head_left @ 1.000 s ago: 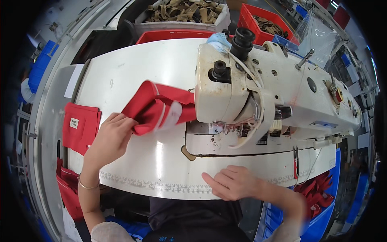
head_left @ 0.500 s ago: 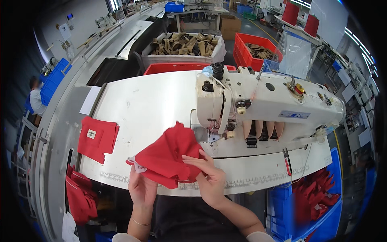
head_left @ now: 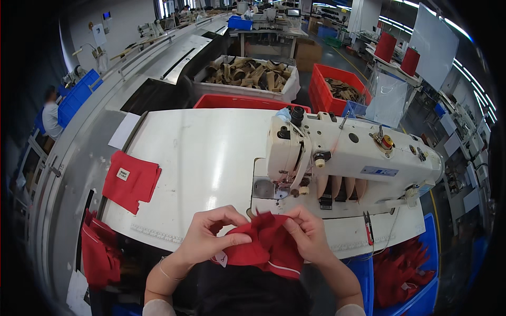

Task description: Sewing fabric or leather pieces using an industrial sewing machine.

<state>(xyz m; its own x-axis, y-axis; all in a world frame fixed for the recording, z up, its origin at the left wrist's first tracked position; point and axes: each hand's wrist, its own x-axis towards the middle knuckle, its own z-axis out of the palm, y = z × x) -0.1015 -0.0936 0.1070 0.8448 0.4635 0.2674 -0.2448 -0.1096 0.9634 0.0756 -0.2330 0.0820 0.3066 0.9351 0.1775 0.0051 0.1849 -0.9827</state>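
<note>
Red cloth piece [head_left: 274,245] pinched between two hands at the table's near edge

The left hand [head_left: 213,234] held the cloth's left side in a narrow pinch, its thumb laid along the folds. The right hand [head_left: 308,234] gripped the upper right edge, thumb on top; how its other fingers sat behind the cloth could not be told. The cloth hung bunched between them in front of the dark clothing [head_left: 247,289], near the front edge of the white table [head_left: 200,142] and well short of the sewing machine [head_left: 369,152].

The likeliest trouble was in the folds. With the cloth gathered this tightly, a layer could get caught under another and stay creased, and the pale tag [head_left: 220,258] at the lower left could be tucked in out of sight. The lower side, with its white edging [head_left: 284,270], hung free of both thumbs — if either pinch loosened, that side could swing and drag the piece down toward the lap.

The red-handled snips [head_left: 368,229] lay to the right on the table; a wide sweep of the right forearm could knock them off, since they sat near the front edge — close to the blue bin [head_left: 433,237].
</note>
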